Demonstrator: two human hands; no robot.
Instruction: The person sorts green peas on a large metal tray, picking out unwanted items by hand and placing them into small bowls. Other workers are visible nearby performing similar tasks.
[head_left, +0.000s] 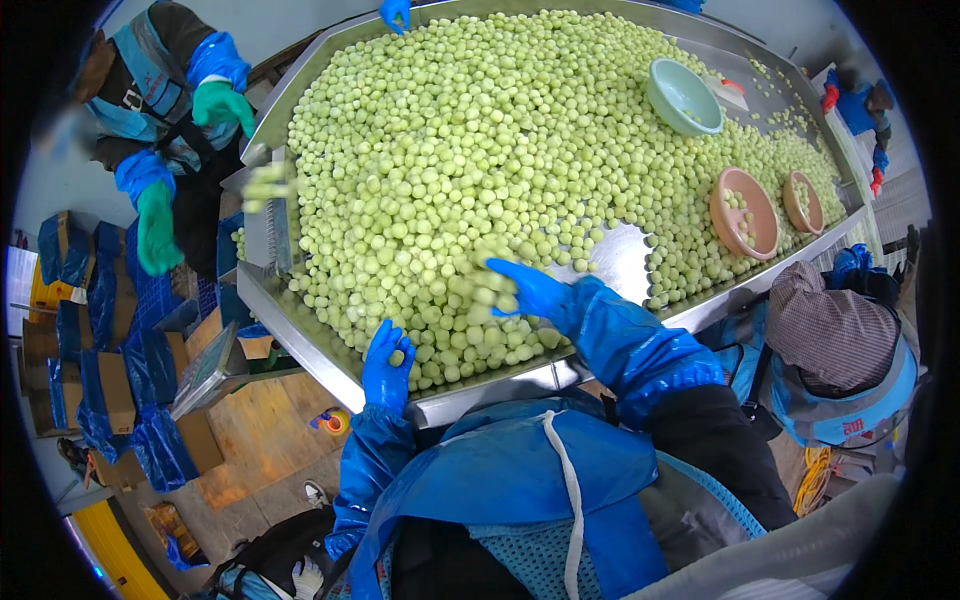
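A thick heap of round, pale green fruits (420, 150) covers the stainless steel sorting table (480, 397) before me. My left hand (388, 367), in a blue glove, is at the near rim with its fingers curled around one fruit (396, 358). My right hand (529, 289), also gloved in blue, reaches into the heap with thumb and fingers apart. Fruits beside its fingertips are blurred by motion. A patch of bare metal (622, 259) shows to the right of that hand.
Blurred fruits (266, 187) are at the left outlet, near a co-worker's green glove (223, 105). A mint basin (682, 97), two orange-brown bowls (742, 214) (804, 202) and a white scraper (724, 91) rest on the table. Cardboard boxes (112, 390) with blue liners stand left. Another person (832, 330) is right.
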